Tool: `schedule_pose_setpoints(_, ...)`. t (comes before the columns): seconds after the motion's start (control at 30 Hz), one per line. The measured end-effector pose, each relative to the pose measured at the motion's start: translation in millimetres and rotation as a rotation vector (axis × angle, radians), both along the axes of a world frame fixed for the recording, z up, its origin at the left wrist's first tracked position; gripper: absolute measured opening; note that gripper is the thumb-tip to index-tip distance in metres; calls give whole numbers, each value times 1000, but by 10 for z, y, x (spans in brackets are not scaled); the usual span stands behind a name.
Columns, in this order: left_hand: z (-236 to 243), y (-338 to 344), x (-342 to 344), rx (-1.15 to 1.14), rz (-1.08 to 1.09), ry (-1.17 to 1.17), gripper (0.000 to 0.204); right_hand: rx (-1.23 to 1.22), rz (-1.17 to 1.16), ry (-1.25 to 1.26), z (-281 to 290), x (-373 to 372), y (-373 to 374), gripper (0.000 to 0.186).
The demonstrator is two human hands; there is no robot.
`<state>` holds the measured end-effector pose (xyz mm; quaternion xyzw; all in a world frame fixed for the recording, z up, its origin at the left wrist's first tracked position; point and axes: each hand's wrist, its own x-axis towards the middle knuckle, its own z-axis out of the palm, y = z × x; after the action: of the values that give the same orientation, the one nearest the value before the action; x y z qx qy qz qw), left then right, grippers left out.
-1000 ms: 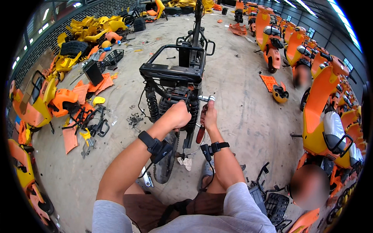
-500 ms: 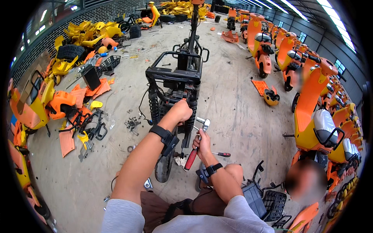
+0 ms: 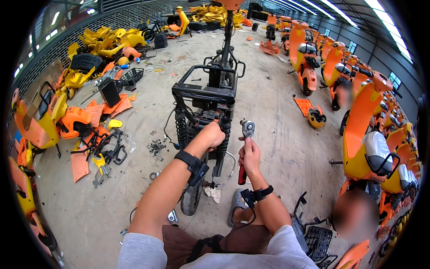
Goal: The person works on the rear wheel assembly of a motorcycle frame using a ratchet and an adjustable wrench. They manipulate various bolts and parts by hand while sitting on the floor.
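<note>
A stripped black scooter frame [image 3: 204,92] stands before me, with its rear wheel [image 3: 191,200] closest to me. My left hand [image 3: 212,136] is closed at the rear of the frame, beside the right shock absorber [image 3: 226,134]; whatever its fingers hold is hidden. To the right of the frame, my right hand [image 3: 250,156] grips a ratchet wrench [image 3: 247,129]. Its silver head points up, away from me, and its red handle shows below my fist. The wrench is apart from the frame.
A crumpled white rag [image 3: 213,194] lies by the wheel. Loose bolts [image 3: 156,148] and removed parts [image 3: 107,150] litter the floor at left. Orange and yellow scooters [image 3: 365,121] line the right side. Black baskets [image 3: 317,242] lie near my right knee. A person [image 3: 356,215] is at lower right.
My right hand has drawn the ratchet wrench right and away from the frame, turning its head upward. The left hand stays at the shock absorber. A screwdriver on the floor is now out of sight.
</note>
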<state>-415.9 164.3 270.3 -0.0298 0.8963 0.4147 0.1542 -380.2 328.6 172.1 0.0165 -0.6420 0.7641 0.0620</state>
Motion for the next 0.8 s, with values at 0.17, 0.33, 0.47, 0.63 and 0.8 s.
schedule_pose_setpoints(0.17, 17, -16, 18, -10, -1, 6, 20, -227, 51, -169, 51, -212, -96, 48)
schedule_pose_setpoints(0.33, 27, 13, 3, -31, -17, -8, 24, -533, 195, -403, -43, -398, -9, 47)
schedule_pose_setpoints(0.47, 16, -15, 8, 1, -20, 1, 28, -518, 254, -420, -27, -418, -27, 44)
schedule_pose_setpoints(0.63, -20, -26, -32, 32, -60, 15, 27, -492, 296, -425, -59, -402, 0, 45)
schedule_pose_setpoints(0.8, -48, -18, -37, 11, -66, 49, 27, -320, 280, -414, -88, -430, 15, 49)
